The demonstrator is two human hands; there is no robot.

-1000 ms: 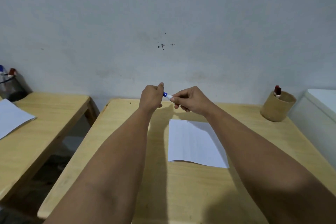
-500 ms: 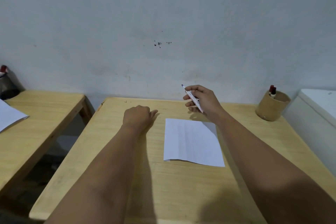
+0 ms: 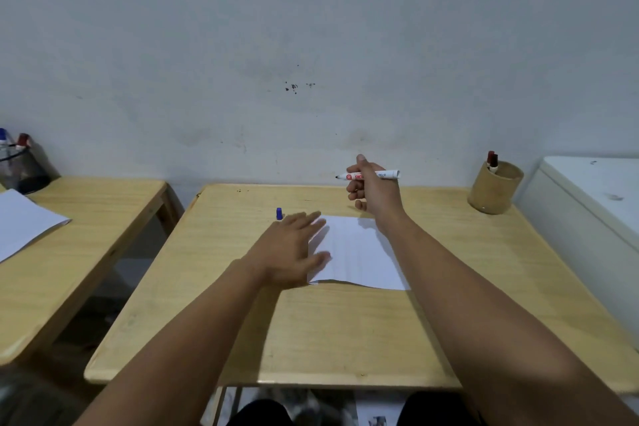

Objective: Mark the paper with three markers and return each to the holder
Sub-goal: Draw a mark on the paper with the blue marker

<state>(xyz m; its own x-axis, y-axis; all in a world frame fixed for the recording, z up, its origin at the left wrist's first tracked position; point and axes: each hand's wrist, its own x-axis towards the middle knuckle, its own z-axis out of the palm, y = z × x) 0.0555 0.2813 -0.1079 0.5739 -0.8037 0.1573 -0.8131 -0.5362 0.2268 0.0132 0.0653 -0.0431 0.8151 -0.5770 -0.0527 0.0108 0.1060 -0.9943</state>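
Note:
A white sheet of paper (image 3: 359,252) lies in the middle of the wooden table (image 3: 311,332). My left hand (image 3: 294,249) rests flat with fingers spread, on the table and over the paper's left edge. A blue marker cap (image 3: 279,213) stands upright on the table just beyond its fingertips. My right hand (image 3: 373,190) hovers above the paper's far edge, holding an uncapped white marker (image 3: 387,175) nearly level, its dark tip pointing left. A tan cylindrical holder (image 3: 494,188) with two red-capped markers (image 3: 491,160) stands at the table's far right.
A second wooden table (image 3: 69,252) stands to the left with a white sheet (image 3: 24,221) and a dark mesh cup (image 3: 20,168) holding pens. A white cabinet (image 3: 594,214) borders the right side. The wall (image 3: 311,45) runs behind the table.
My left hand pulled the blue cap off the marker, set it on the table, then opened flat onto the paper's edge. My right hand turned the uncapped marker level.

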